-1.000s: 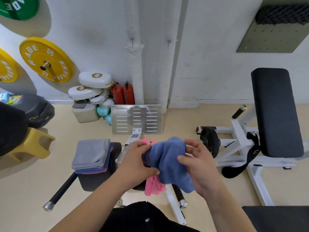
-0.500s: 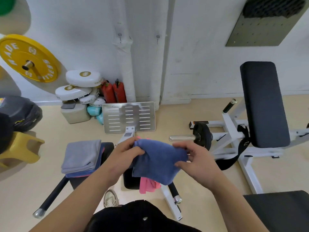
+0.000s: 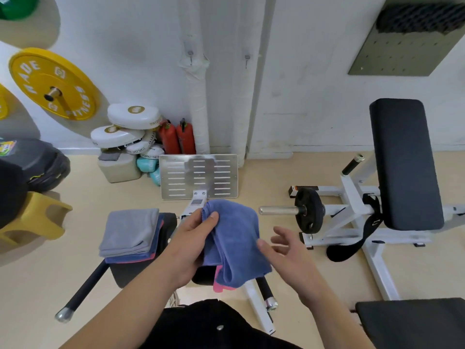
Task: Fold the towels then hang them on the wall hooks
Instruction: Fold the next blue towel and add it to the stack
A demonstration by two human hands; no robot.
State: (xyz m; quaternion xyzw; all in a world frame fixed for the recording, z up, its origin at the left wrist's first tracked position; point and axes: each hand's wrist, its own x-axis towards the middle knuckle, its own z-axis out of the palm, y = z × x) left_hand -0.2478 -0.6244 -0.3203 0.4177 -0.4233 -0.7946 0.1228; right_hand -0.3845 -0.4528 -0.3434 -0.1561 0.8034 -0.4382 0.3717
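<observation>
blue towel (image 3: 234,238) folded over, held mid-air by left grip (image 3: 193,244), thumb pinching the top fold. right grip (image 3: 289,250) released, fingers spread just beside it. folded stack (image 3: 129,231) sits on the tabletop (image 3: 130,273); both wall hooks (image 3: 190,55) bare. hanging not started.

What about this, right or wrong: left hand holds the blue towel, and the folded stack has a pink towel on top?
Wrong colour: head view shows a grey towel on top of the stack. The left hand does hold the blue towel.
</observation>
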